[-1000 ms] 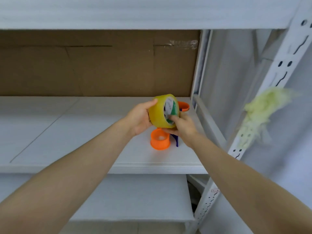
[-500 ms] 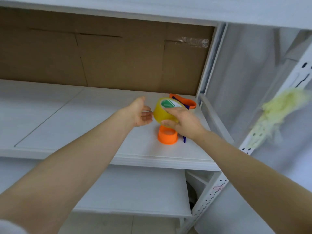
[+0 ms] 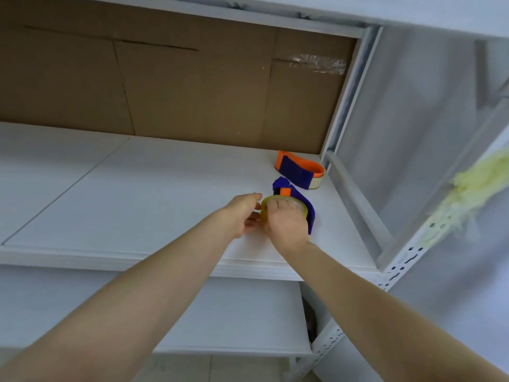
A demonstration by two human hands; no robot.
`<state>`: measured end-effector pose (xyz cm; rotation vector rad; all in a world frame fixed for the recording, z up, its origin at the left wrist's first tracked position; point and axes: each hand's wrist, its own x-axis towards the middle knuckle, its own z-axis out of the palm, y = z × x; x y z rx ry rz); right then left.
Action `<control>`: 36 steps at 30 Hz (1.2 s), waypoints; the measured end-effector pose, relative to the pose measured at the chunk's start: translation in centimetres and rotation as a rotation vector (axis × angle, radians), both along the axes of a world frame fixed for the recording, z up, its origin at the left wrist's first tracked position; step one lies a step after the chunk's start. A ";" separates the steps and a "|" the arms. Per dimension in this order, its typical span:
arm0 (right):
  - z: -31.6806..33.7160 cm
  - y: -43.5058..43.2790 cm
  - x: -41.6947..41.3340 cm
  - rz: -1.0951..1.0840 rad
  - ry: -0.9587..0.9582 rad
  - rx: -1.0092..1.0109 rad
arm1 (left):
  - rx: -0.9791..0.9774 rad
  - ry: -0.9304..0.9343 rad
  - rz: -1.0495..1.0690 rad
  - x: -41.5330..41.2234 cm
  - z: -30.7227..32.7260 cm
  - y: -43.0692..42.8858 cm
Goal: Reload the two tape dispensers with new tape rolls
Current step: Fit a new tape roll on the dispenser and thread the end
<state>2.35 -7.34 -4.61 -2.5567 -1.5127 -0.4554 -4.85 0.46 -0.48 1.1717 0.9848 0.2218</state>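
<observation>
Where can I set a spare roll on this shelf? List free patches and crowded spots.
Free: the left and middle of the white shelf, between the cardboard back, the front edge and the left hand. Crowded: the right end, where the right hand holds the yellow tape roll on the blue dispenser, the orange-and-blue dispenser just behind.

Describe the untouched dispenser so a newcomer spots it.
On the white shelf backed by brown cardboard, look in the back right corner. The far dispenser lies there, orange band over blue body. Unlike the near dispenser, where the right hand holds a yellow roll, it lies untouched.
</observation>
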 end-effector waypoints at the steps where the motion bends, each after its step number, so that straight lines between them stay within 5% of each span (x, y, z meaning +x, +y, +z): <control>1: -0.1 -0.3 0.0 -0.005 0.019 0.002 | 0.001 0.006 0.002 0.1 -0.2 0.0; 7: 2.3 -2.7 2.2 -0.126 0.288 0.418 | -0.043 -0.070 0.126 0.6 -1.3 0.9; 10: 3.4 -2.7 4.7 -0.361 0.614 0.286 | -0.050 -0.089 0.195 0.9 -1.8 0.8; 14: 2.4 -2.5 4.8 -0.349 0.886 0.115 | -0.028 -0.081 0.165 1.3 -1.9 -0.4; 21: 2.1 -3.2 3.8 -0.435 1.753 0.696 | -0.165 -0.331 0.097 1.4 0.5 -1.5; 24: 1.4 -3.3 2.5 -0.431 1.701 0.585 | -0.120 -0.313 -0.019 1.8 1.1 -3.2; 29: 1.5 -4.8 3.1 -0.361 1.158 0.224 | 0.062 -0.277 0.025 1.7 0.8 -4.2; 31: 1.7 -6.0 3.1 -0.269 0.947 0.321 | 0.053 -0.308 0.052 1.7 0.9 -4.4; 36: 0.8 -8.3 1.9 -0.064 0.921 0.665 | 0.170 -0.275 0.080 1.6 0.7 -4.5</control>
